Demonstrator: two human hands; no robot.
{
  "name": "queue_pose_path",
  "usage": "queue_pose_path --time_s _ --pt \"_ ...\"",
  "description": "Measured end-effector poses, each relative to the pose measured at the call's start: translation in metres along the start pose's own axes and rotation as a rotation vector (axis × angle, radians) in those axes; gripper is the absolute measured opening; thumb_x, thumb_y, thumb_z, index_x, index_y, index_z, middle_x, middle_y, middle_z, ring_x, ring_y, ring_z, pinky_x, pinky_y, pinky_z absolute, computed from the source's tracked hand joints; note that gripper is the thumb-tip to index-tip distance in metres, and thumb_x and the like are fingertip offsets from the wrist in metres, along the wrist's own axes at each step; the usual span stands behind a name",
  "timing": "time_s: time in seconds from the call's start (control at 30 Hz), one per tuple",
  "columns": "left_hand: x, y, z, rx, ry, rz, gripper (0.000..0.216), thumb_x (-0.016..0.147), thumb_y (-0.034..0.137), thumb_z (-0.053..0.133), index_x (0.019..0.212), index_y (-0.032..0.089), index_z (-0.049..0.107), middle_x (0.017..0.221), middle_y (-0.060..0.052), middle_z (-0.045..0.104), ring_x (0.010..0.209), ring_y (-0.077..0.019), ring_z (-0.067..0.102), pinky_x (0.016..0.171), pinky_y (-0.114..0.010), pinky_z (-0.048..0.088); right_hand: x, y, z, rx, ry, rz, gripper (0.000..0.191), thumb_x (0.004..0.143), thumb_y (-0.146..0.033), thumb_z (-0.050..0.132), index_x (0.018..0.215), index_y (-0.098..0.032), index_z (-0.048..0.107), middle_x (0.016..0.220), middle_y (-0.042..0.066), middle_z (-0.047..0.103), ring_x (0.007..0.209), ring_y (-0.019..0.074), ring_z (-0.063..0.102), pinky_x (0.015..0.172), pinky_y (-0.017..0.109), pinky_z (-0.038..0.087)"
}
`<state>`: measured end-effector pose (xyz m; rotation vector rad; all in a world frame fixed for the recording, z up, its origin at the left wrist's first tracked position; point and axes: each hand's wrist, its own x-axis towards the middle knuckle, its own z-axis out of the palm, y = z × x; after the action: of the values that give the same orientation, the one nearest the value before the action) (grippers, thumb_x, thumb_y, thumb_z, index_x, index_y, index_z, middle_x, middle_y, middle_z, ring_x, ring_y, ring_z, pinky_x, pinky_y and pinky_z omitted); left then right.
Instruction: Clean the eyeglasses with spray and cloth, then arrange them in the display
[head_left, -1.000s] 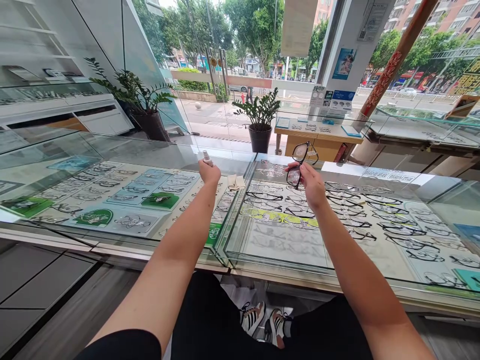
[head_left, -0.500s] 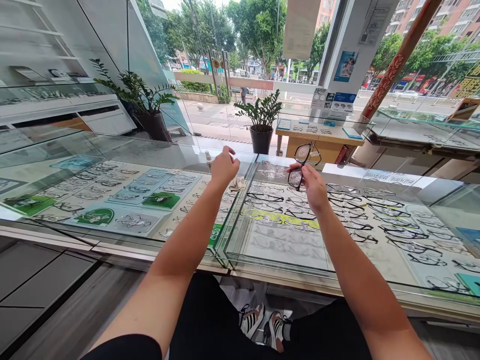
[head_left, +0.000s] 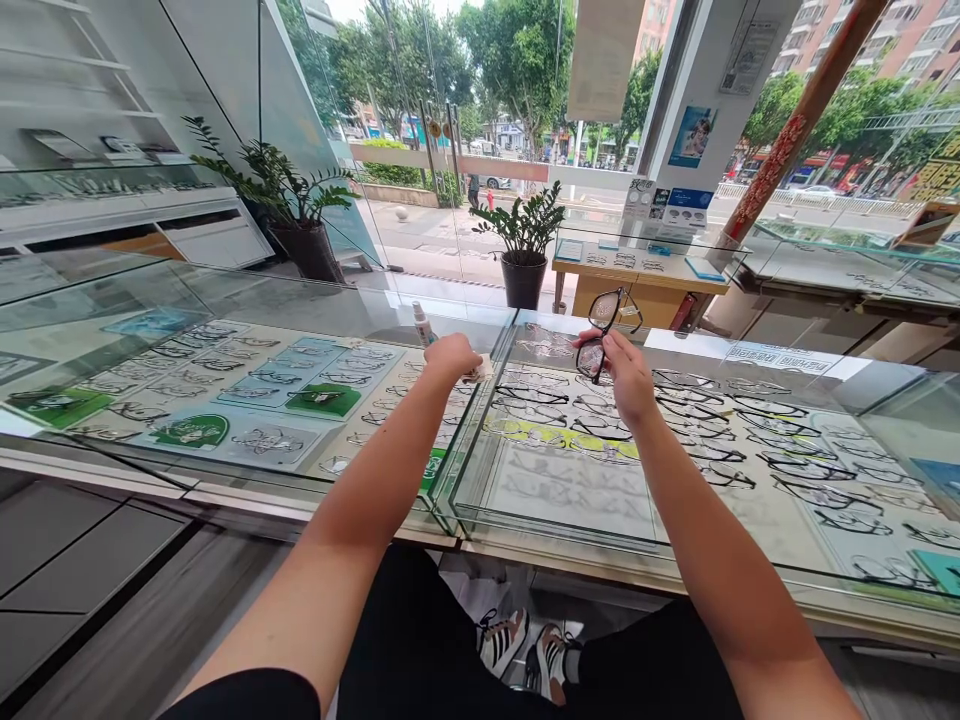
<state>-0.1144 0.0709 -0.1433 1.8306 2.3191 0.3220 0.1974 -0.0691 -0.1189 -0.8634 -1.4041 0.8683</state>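
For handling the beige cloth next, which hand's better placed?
Likely the left hand: it is at the beige cloth, whereas the right hand is farther off, holding black-framed eyeglasses.

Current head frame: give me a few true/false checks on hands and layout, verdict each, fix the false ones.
1. The right hand holds a pair of glasses. True.
2. The bottle is to the right of those glasses in the view. False: it is to their left, by the left hand.
3. The left hand is at the light cloth. True.
4. Both potted plants stand on the glass counter. False: they stand beyond it.
5. Rows of eyeglass frames lie under the counter's glass. True.
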Motion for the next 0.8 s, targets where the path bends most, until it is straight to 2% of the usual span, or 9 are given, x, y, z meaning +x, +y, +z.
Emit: queue_pose_path --time_s 0.2,0.3,0.43,0.53,0.67,0.8 --pt "0.002 0.001 0.001 -0.086 0.032 -0.029 0.039 0.072 0.046 0.097 0.091 0.017 0.08 0.097 -0.03 0.081 0.106 -0.0532 0.081 0.09 -0.06 0.065 0.001 0.003 -0.001 -0.016 -0.01 -0.01 0.05 0.106 -0.073 0.061 0.113 -0.028 0.081 0.119 0.008 0.086 0.11 0.027 0.072 0.082 0.038 0.053" --pt "0.002 -0.002 -0.004 -0.167 0.09 -0.036 0.037 0.079 0.045 0.095 0.095 0.015 0.079 0.106 -0.032 0.081 0.116 -0.0541 0.08 0.097 -0.06 0.063 0.001 0.004 -0.002 -0.026 -0.009 -0.009 0.052 0.106 -0.075 0.061 0.112 -0.027 0.081 0.119 0.008 0.085 0.108 0.0269 0.072 0.082 0.038 0.052" --pt "0.001 -0.007 -0.013 -0.317 0.209 -0.009 0.034 0.097 0.041 0.08 0.117 0.015 0.077 0.128 -0.03 0.081 0.129 -0.049 0.075 0.108 -0.058 0.058 0.002 0.007 -0.003 -0.007 -0.004 -0.012 0.051 0.106 -0.073 0.063 0.114 -0.027 0.082 0.12 0.008 0.086 0.109 0.0265 0.072 0.081 0.037 0.052" --pt "0.0 -0.007 -0.018 -0.459 0.274 0.043 0.026 0.105 0.036 0.068 0.121 0.018 0.077 0.131 -0.022 0.083 0.129 -0.0418 0.075 0.113 -0.054 0.056 0.003 0.009 -0.004 -0.025 -0.018 -0.014 0.051 0.106 -0.073 0.062 0.115 -0.027 0.083 0.122 0.008 0.086 0.11 0.0264 0.072 0.081 0.037 0.053" --pt "-0.001 -0.004 -0.02 -0.675 0.302 0.115 0.02 0.107 0.036 0.065 0.11 0.021 0.078 0.12 -0.013 0.086 0.115 -0.032 0.076 0.107 -0.046 0.058 0.003 0.01 -0.005 -0.025 -0.022 -0.018 0.05 0.108 -0.071 0.061 0.116 -0.027 0.083 0.122 0.008 0.086 0.108 0.0259 0.072 0.082 0.037 0.053" --pt "-0.002 0.004 -0.02 -0.906 0.285 0.201 0.024 0.107 0.044 0.07 0.1 0.022 0.075 0.103 -0.008 0.084 0.096 -0.0235 0.074 0.09 -0.035 0.058 0.003 0.01 -0.006 0.002 -0.031 -0.028 0.046 0.109 -0.068 0.063 0.116 -0.027 0.084 0.121 0.007 0.086 0.108 0.0253 0.071 0.082 0.037 0.051"
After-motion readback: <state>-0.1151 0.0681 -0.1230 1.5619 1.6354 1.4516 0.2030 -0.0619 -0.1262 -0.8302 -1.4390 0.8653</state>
